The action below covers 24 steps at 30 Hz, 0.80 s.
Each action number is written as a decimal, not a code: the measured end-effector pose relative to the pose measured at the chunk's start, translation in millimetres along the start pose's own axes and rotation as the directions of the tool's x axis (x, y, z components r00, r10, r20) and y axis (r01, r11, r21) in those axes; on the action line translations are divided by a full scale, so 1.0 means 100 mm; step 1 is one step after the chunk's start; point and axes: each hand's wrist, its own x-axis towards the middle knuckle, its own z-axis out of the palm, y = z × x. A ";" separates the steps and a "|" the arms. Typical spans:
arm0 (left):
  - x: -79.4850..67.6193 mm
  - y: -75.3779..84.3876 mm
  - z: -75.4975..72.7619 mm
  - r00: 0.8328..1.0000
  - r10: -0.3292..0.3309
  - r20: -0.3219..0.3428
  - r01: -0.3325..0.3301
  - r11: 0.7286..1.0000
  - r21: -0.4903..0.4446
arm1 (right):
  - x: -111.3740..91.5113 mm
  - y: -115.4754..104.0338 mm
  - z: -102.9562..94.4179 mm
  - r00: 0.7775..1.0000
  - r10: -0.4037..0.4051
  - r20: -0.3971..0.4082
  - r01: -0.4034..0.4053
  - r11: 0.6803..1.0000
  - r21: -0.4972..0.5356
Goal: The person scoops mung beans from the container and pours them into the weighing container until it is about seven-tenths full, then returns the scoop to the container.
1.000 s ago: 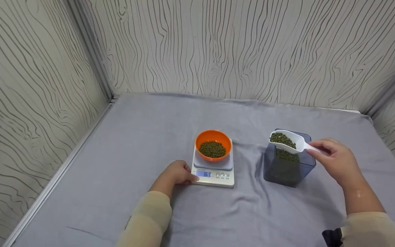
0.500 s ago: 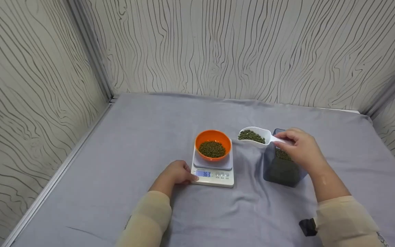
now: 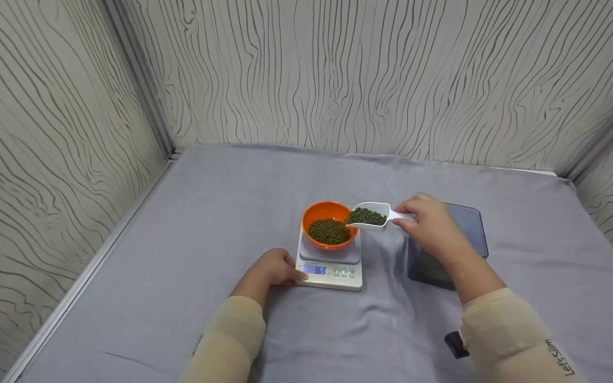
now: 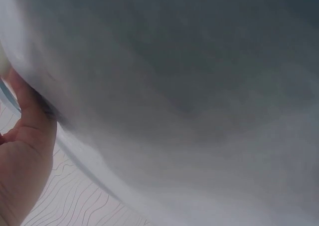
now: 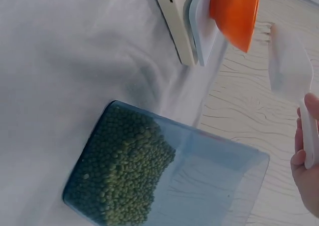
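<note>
My right hand [image 3: 428, 221] pinches the handle of a white scoop [image 3: 383, 207] heaped with green mung beans [image 3: 366, 216]. The scoop's lip overlaps the right rim of an orange bowl [image 3: 316, 212] in the head view, tipped little. More mung beans [image 3: 329, 232] lie in that bowl, which sits on a white kitchen scale [image 3: 333, 282]. The scale's display [image 3: 315, 270] appears to read 363. My left hand [image 3: 276, 267] grips the scale's front left corner, thumb on top. In the right wrist view the scoop [image 5: 290, 66] is high beside the bowl [image 5: 237, 16].
A translucent blue-grey container [image 5: 214, 158], part filled with mung beans [image 5: 132, 171], stands right of the scale, partly behind my right forearm. Grey cloth [image 3: 221, 213] with some wrinkles covers the table. Patterned panels [image 3: 333, 74] rise at the back and sides.
My right hand has carried the loaded scoop leftward from over the container to the bowl's right rim. The left hand stays put, and the scale reading looks the same.
</note>
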 end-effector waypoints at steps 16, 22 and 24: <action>0.02 -0.01 -0.01 1.000 -0.010 0.010 0.009 0.999 0.031 | 0.10 -0.29 0.02 0.955 -0.296 -0.030 0.280 0.929 -0.241; 0.01 0.00 -0.01 1.000 -0.010 0.013 0.010 0.999 0.040 | 0.11 -0.38 0.01 0.951 -0.309 -0.009 0.293 0.908 -0.301; 0.01 0.00 -0.01 1.000 -0.012 0.012 0.012 0.999 0.039 | 0.11 -0.40 0.01 0.944 -0.330 -0.003 0.312 0.893 -0.324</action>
